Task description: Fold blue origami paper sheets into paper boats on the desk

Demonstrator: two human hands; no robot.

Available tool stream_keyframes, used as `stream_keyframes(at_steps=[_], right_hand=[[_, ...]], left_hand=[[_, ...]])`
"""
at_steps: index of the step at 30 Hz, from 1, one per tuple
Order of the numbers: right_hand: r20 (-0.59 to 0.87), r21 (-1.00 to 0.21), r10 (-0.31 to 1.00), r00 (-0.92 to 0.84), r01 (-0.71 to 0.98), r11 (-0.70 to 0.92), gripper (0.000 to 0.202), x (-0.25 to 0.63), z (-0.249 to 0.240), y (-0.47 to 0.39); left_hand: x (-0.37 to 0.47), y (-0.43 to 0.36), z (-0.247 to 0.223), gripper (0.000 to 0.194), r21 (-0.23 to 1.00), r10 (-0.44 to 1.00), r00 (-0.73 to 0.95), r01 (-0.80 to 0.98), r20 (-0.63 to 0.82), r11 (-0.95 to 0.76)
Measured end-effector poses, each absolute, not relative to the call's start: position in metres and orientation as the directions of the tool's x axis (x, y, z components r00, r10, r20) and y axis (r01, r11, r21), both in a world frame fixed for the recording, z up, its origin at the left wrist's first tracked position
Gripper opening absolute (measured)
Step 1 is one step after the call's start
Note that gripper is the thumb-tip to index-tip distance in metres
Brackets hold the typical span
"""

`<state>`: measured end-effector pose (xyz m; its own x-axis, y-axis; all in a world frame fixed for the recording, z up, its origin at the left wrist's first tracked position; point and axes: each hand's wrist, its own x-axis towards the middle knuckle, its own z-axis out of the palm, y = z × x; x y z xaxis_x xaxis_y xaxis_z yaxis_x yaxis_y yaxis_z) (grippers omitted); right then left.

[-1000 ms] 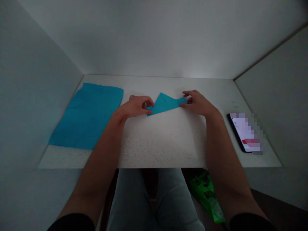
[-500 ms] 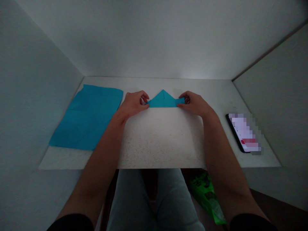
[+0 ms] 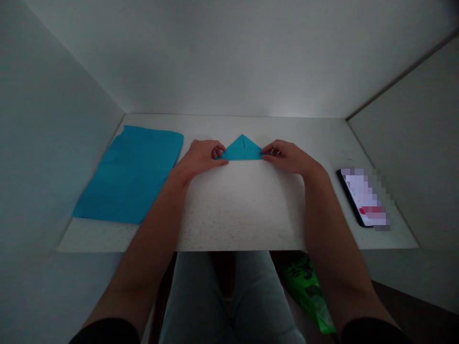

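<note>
A small folded piece of blue paper (image 3: 243, 150) lies on the white table, its peak pointing away from me and its straight edge toward me. A short dark slit or crease runs down from near the peak. My left hand (image 3: 205, 155) pinches its left end, thumb along the near edge and fingers curled behind. At the opposite end, my right hand (image 3: 285, 155) grips the paper between thumb and fingertips. Both paper ends are partly hidden by my fingers.
A large blue sheet of paper (image 3: 129, 174) lies flat at the left, beside my left forearm. On the right rests a phone (image 3: 364, 198) with a blurred screen. White walls enclose the table (image 3: 240, 210). A green bag (image 3: 310, 291) is below, beyond the near edge.
Both hands have drawn slightly inward along the folded paper. The paper end that showed beyond my right fingertips is now tucked or covered.
</note>
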<state>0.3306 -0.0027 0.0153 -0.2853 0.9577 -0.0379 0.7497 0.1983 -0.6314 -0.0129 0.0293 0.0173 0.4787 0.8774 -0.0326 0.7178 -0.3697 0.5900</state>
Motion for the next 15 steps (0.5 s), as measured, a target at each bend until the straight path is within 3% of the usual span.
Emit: stream_keyframes(at_steps=[11,15], right_hand=[[0.023,-0.623,0.951,-0.308,0.74,0.254,0.037,0.3331,0.0146,-0.0023],[0.054,-0.58,0.954,-0.295,0.768,0.27,0.032,0.3302,0.012,-0.0011]], left_hand=[[-0.0086,0.0294,0.0158,0.021,0.471,0.802,0.59,0.685,0.09,-0.556],[-0.0052,0.0293,0.0111,0.02,0.425,0.778,0.617,0.678,0.115,-0.6]])
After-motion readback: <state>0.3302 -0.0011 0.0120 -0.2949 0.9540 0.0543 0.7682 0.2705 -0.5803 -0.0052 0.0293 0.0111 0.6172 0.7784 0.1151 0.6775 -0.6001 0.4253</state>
